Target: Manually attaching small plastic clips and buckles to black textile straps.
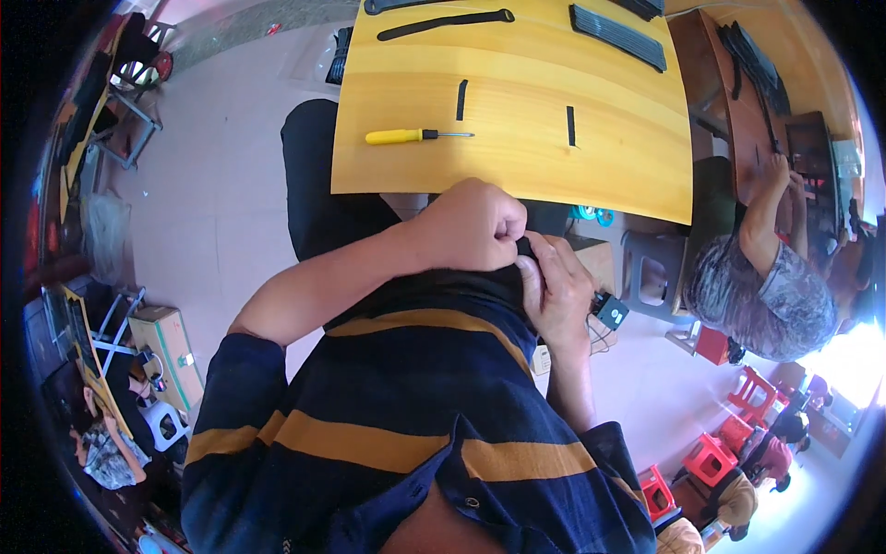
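My left hand (475,224) is closed into a fist just off the near edge of the yellow table (517,175). Against it, my right hand (560,286) has its thumb and fingers bent together. A small black piece (525,246) shows between the two hands; its kind is hidden by the fingers and the dark clothing behind. On the tabletop lies a screwdriver (397,137) with a yellow handle, its shaft pointing right. Two short black strips (462,100) lie apart from each other beyond it. Farther back is a long black strap (445,25) with a hole at one end.
A stack of black straps (618,37) lies at the table's far right. Another person (771,268) works at a brown table (738,120) on the right. A grey stool (646,272) stands between us. Red stools (711,457) are at lower right, a cardboard box (166,355) at left.
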Available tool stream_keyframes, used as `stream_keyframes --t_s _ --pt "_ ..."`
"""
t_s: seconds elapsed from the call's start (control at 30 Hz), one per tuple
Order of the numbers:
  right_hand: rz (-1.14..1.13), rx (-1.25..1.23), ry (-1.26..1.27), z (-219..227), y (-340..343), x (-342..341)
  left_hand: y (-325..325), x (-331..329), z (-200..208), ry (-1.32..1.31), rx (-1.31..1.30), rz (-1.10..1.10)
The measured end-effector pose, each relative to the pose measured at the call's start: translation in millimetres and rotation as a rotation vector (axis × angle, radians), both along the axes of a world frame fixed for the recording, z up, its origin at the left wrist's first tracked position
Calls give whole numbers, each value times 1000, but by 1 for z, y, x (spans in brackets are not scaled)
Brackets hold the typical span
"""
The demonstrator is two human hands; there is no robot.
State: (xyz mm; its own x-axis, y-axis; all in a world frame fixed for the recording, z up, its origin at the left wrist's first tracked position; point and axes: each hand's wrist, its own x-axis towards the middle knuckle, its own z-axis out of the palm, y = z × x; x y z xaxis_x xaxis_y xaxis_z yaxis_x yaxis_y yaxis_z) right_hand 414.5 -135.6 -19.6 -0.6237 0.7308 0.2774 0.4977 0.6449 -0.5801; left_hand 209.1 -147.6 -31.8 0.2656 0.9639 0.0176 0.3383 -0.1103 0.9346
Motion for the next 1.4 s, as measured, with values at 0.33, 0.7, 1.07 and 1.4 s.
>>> stream_keyframes --t_s 0.33,0.7,1.07,1.4 --pt "-9 -36 37 -1 -4 0 -1 0 -15 -402 -434 -61" --pt "-20 -48 59 2 -6 -3 -11 0 -4 -4 32 -4" --pt "17 -165 197 7 2 -6 2 -26 17 -247 -330 -275" --pt "22 -182 195 10 3 -6 3 -25 20 -264 -333 -251"
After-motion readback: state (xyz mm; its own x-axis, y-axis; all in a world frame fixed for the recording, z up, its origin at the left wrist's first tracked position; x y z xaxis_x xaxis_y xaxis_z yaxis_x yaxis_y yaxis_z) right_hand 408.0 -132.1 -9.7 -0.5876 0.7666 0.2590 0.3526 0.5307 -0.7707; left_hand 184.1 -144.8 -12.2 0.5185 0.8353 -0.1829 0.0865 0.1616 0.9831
